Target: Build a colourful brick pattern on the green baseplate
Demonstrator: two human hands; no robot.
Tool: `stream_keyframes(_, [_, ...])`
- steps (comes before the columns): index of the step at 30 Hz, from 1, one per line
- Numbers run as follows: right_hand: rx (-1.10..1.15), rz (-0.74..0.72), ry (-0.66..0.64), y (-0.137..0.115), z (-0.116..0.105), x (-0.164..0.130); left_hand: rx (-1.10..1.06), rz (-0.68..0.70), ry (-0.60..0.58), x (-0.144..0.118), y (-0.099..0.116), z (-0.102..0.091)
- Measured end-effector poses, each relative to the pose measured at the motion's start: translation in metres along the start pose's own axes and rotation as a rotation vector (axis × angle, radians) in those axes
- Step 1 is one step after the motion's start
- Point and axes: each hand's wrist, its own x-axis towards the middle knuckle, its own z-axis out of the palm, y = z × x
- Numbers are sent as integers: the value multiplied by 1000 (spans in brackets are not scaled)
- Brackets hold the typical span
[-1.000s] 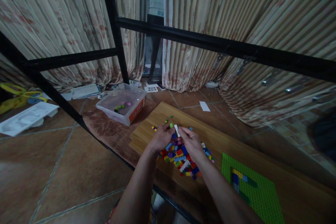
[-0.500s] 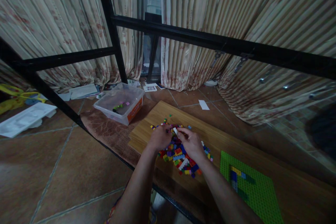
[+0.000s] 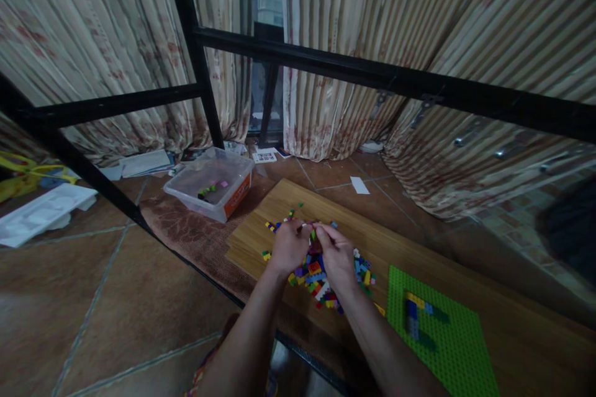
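Over the heap of coloured toy building bricks [image 3: 320,282] my two hands meet at the fingertips. My left hand [image 3: 291,247] is curled closed on the left side; its fingertips are mostly hidden, so what it grips is unclear. My right hand [image 3: 339,255] pinches with thumb and fingers beside a small green brick [image 3: 313,235], which shows between the hands. To the right lies a green studded baseplate [image 3: 449,347]. Yellow, light blue, dark blue and grey bricks [image 3: 412,316] form an angled row on it.
The heap and baseplate rest on a wooden board [image 3: 274,198]. Behind it to the left, a clear plastic box [image 3: 200,167] holds a few bricks. A black metal frame [image 3: 326,65] crosses in front of the curtains [image 3: 335,0]. A white tray [image 3: 41,214] lies on the tiled floor.
The white brick seen at my right fingertips is no longer plainly visible; a green brick shows between the hands. My hands have drawn closer together. The view has shifted slightly.
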Motion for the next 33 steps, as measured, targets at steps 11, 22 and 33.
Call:
stream_keyframes(11, [437, 257, 32, -13, -2, -5, -428, -27, -160, -2, 3, 11])
stream_keyframes(22, [511, 316, 114, -18, -10, -3, -403, -31, -128, -4, 2, 17])
stream_keyframes(33, [-510, 87, -96, 3, -79, -9, 484, 90, -139, -4, 8, 0])
